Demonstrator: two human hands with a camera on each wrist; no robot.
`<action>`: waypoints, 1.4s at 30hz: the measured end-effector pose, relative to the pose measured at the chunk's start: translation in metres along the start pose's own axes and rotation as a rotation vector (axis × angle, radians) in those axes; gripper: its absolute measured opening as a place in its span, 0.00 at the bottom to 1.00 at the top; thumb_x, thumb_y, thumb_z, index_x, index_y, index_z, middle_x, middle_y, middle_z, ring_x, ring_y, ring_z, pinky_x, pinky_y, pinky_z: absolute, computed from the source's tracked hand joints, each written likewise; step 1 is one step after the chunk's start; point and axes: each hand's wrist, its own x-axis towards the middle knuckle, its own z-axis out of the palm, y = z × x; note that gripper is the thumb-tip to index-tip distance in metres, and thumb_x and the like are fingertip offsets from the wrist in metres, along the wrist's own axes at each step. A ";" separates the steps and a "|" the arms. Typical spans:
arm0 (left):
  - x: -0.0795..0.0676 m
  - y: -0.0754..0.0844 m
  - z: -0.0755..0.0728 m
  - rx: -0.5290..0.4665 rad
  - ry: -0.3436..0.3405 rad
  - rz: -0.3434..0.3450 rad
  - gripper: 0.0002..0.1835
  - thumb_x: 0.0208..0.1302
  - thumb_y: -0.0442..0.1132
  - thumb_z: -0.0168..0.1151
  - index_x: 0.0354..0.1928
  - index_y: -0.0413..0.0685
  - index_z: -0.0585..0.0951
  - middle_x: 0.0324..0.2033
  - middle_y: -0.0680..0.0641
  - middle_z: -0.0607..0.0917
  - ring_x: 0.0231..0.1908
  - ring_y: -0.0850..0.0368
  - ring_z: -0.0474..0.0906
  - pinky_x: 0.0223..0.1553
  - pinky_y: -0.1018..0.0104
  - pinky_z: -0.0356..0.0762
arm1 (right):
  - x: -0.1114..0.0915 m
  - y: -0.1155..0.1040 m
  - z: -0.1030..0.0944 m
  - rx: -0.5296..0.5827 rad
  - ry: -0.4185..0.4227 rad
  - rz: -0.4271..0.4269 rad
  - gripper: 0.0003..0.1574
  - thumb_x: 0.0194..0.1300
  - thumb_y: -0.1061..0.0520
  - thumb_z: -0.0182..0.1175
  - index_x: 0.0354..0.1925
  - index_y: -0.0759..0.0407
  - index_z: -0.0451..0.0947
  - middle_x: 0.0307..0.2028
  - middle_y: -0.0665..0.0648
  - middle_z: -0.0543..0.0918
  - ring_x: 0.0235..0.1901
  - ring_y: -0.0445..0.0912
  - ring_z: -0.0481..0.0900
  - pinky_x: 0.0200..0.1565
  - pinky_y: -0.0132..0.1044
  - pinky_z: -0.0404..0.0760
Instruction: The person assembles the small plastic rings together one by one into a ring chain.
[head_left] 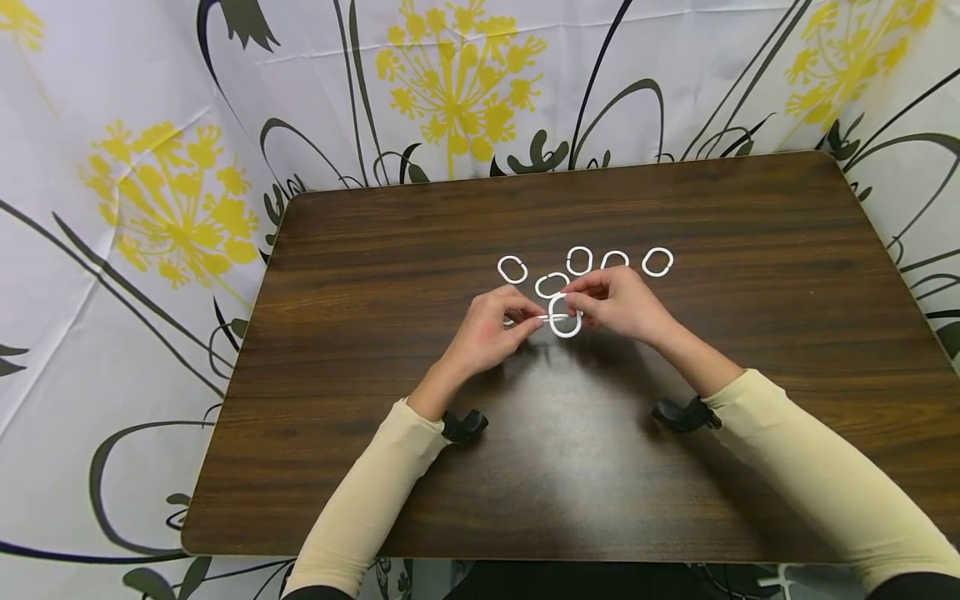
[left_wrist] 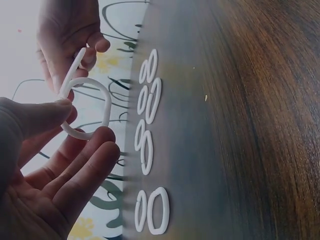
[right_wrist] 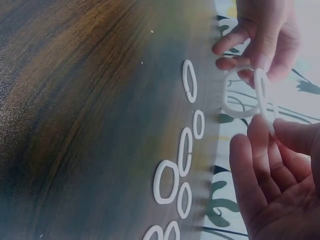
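My left hand (head_left: 491, 329) pinches a white oval link (left_wrist: 108, 102) between thumb and fingertips. Another white link (head_left: 565, 335) is pinched by my right hand (head_left: 618, 304), just to the right. The two links meet and overlap between the hands, set at an angle to each other. In the head view the right hand's link faces up at the camera, while the left one shows nearly edge-on. From the right wrist, the right hand's link (right_wrist: 260, 90) appears narrow beside the rounder left one (right_wrist: 225, 92). Both hands are raised over the table.
Several more white oval links lie on the dark wooden table (head_left: 375, 275) beyond the hands, among them one at the left (head_left: 501, 271) and one at the right (head_left: 647, 262). Some show small gaps. A floral curtain (head_left: 300, 75) hangs behind the table.
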 end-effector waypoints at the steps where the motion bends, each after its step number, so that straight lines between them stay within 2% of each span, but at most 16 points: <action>1: 0.000 0.000 0.000 -0.001 0.006 0.003 0.03 0.59 0.34 0.71 0.35 0.45 0.89 0.28 0.55 0.79 0.30 0.64 0.78 0.38 0.61 0.81 | 0.000 -0.001 0.001 -0.040 0.017 -0.010 0.09 0.67 0.62 0.62 0.41 0.69 0.84 0.26 0.60 0.84 0.20 0.46 0.79 0.24 0.33 0.78; 5: -0.001 0.001 0.000 -0.001 0.022 0.013 0.02 0.58 0.33 0.71 0.34 0.46 0.89 0.28 0.55 0.79 0.30 0.64 0.78 0.38 0.59 0.81 | 0.000 -0.003 0.003 -0.162 0.088 -0.037 0.07 0.65 0.60 0.64 0.37 0.64 0.86 0.23 0.53 0.84 0.20 0.43 0.78 0.24 0.30 0.73; 11: -0.001 0.002 0.001 0.007 0.021 0.023 0.02 0.59 0.35 0.71 0.34 0.46 0.88 0.29 0.55 0.80 0.31 0.65 0.79 0.37 0.60 0.81 | -0.002 -0.009 0.008 -0.307 0.179 -0.089 0.05 0.62 0.58 0.67 0.34 0.59 0.87 0.23 0.50 0.84 0.24 0.42 0.77 0.28 0.35 0.72; 14: -0.001 0.003 0.001 0.002 0.029 0.026 0.02 0.59 0.35 0.71 0.34 0.45 0.88 0.29 0.54 0.80 0.31 0.65 0.79 0.37 0.63 0.81 | -0.002 -0.010 0.011 -0.337 0.193 -0.113 0.05 0.62 0.57 0.67 0.35 0.58 0.88 0.25 0.50 0.85 0.25 0.42 0.78 0.29 0.37 0.74; 18: -0.001 0.003 -0.001 -0.027 0.047 0.024 0.02 0.59 0.34 0.70 0.34 0.44 0.88 0.30 0.53 0.82 0.31 0.64 0.80 0.37 0.65 0.81 | 0.000 -0.008 0.011 -0.304 0.198 -0.099 0.05 0.63 0.58 0.66 0.36 0.59 0.87 0.25 0.51 0.85 0.26 0.42 0.79 0.30 0.37 0.75; 21: -0.003 0.001 -0.002 -0.070 0.054 0.010 0.02 0.59 0.33 0.69 0.35 0.43 0.87 0.31 0.52 0.82 0.32 0.62 0.80 0.38 0.62 0.82 | 0.001 -0.005 0.010 -0.239 0.209 -0.051 0.06 0.64 0.59 0.66 0.38 0.60 0.86 0.26 0.53 0.86 0.25 0.45 0.81 0.27 0.34 0.75; 24: -0.005 -0.001 -0.002 -0.120 0.052 -0.027 0.03 0.59 0.32 0.68 0.35 0.42 0.87 0.31 0.51 0.83 0.32 0.60 0.82 0.37 0.57 0.82 | 0.003 -0.004 0.008 -0.139 0.210 -0.010 0.08 0.64 0.61 0.65 0.41 0.64 0.84 0.29 0.58 0.85 0.25 0.52 0.83 0.24 0.31 0.76; 27: -0.007 -0.004 -0.003 -0.152 0.038 -0.085 0.03 0.60 0.31 0.68 0.36 0.40 0.86 0.30 0.51 0.85 0.31 0.59 0.83 0.35 0.58 0.81 | 0.004 -0.003 0.008 -0.029 0.196 0.016 0.11 0.64 0.65 0.64 0.45 0.68 0.82 0.32 0.63 0.84 0.27 0.58 0.85 0.25 0.35 0.81; 29: -0.008 -0.006 -0.003 -0.162 0.028 -0.121 0.04 0.60 0.31 0.67 0.36 0.40 0.86 0.29 0.51 0.86 0.30 0.59 0.83 0.33 0.60 0.80 | 0.004 -0.002 0.008 0.054 0.181 0.034 0.13 0.65 0.67 0.63 0.47 0.72 0.80 0.34 0.67 0.84 0.28 0.58 0.85 0.28 0.41 0.84; 32: -0.007 -0.007 -0.003 -0.182 0.012 -0.165 0.05 0.60 0.31 0.67 0.38 0.40 0.85 0.29 0.50 0.86 0.29 0.59 0.83 0.31 0.62 0.79 | 0.005 -0.003 0.009 0.204 0.170 0.073 0.16 0.65 0.68 0.62 0.49 0.77 0.78 0.36 0.72 0.83 0.28 0.49 0.86 0.33 0.49 0.85; 35: -0.006 -0.008 -0.003 -0.219 0.009 -0.189 0.07 0.61 0.31 0.67 0.41 0.40 0.85 0.31 0.48 0.87 0.30 0.58 0.83 0.33 0.61 0.79 | 0.006 -0.005 0.011 0.357 0.160 0.113 0.17 0.66 0.67 0.61 0.50 0.79 0.77 0.36 0.68 0.84 0.27 0.43 0.86 0.35 0.49 0.84; 37: -0.005 -0.007 -0.004 -0.248 0.017 -0.192 0.09 0.61 0.33 0.67 0.44 0.39 0.84 0.33 0.47 0.87 0.32 0.56 0.83 0.34 0.59 0.80 | 0.006 -0.006 0.013 0.430 0.150 0.133 0.18 0.66 0.66 0.62 0.50 0.79 0.77 0.35 0.65 0.85 0.28 0.44 0.86 0.37 0.50 0.84; 39: -0.004 -0.007 -0.004 -0.268 0.033 -0.191 0.12 0.63 0.34 0.67 0.47 0.38 0.84 0.34 0.46 0.87 0.32 0.54 0.83 0.34 0.58 0.79 | 0.006 -0.008 0.014 0.474 0.132 0.141 0.18 0.67 0.65 0.62 0.51 0.77 0.77 0.35 0.62 0.86 0.30 0.47 0.87 0.39 0.51 0.84; 42: -0.002 -0.005 -0.006 -0.332 0.058 -0.197 0.14 0.66 0.34 0.65 0.50 0.34 0.82 0.34 0.41 0.86 0.33 0.47 0.84 0.32 0.58 0.79 | 0.007 -0.009 0.015 0.490 0.114 0.145 0.19 0.67 0.62 0.62 0.51 0.76 0.77 0.38 0.64 0.86 0.33 0.51 0.88 0.42 0.54 0.82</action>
